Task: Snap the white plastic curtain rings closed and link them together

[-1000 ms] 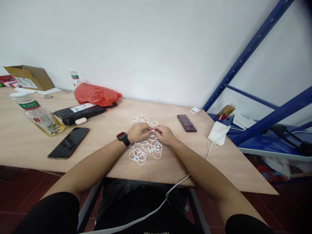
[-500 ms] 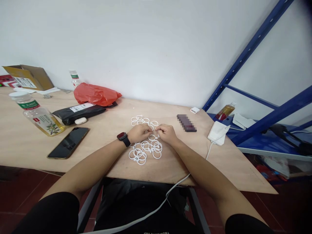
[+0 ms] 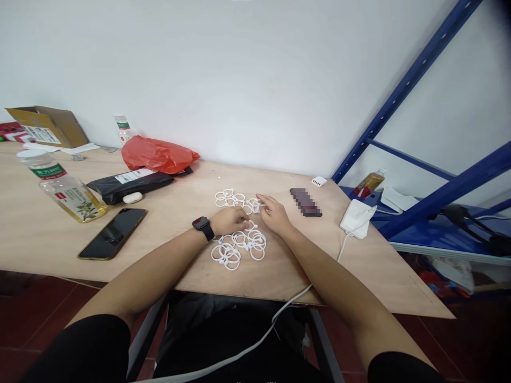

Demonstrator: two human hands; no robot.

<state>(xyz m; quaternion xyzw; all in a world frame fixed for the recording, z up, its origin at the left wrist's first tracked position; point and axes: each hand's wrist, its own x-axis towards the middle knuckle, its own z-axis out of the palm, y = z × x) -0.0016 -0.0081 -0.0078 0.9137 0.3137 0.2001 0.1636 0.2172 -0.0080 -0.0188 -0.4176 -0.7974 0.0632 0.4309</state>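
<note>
I'm favouring a light touch by the far rings [image 3: 235, 200], fingers apart on my right hand [image 3: 275, 215], unclear on my left hand [image 3: 229, 220].

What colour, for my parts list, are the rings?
White rings, clearest in the head view.

We see soft, even, fairly bright light on the white wall [image 3: 255, 106] and plywood tabletop [image 3: 319, 260], though its source is unclear, while the tiled floor [image 3: 35, 308] sinks into dimness. The white rings [image 3: 223, 260] look reasonably crisp. Our wide lens stretches the edges, the right-hand corners darken, and coarse pixelation masks one dark device [image 3: 306, 202].
</note>
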